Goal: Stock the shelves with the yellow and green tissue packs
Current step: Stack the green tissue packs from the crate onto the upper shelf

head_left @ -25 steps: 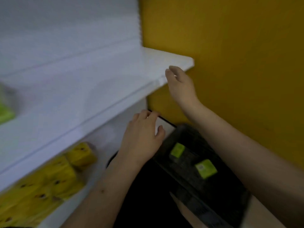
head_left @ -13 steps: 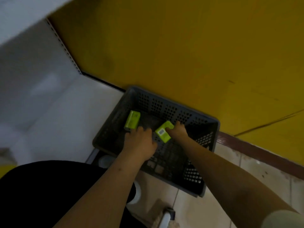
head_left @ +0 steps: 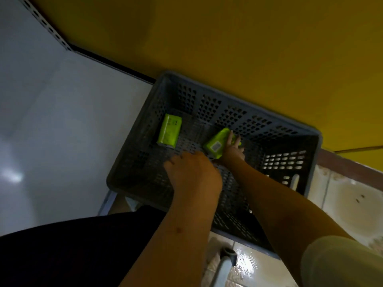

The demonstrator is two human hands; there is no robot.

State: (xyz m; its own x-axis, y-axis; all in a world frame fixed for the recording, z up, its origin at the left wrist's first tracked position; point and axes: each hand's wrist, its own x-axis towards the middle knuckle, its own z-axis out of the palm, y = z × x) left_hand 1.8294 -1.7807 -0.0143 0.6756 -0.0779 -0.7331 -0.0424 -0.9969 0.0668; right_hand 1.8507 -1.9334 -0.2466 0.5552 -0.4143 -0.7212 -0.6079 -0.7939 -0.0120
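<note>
Grey crate: held two green tissue packs. Right hand gripped the tilted pack; left hand hovered nearby, grip indeterminable. Second pack lay flat, apart. Risk: one-sided grip slipping on lift.

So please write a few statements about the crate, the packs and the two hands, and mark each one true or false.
1. Two green tissue packs are inside the grey crate. True: the left pack and the right pack.
2. The right hand grips the right pack. True.
3. The left hand holds the left pack. False: it is apart from that pack and holds nothing visible.
4. The crate is full of yellow packs. False: none are visible in it.
5. The wall behind the crate is yellow. True.
</note>
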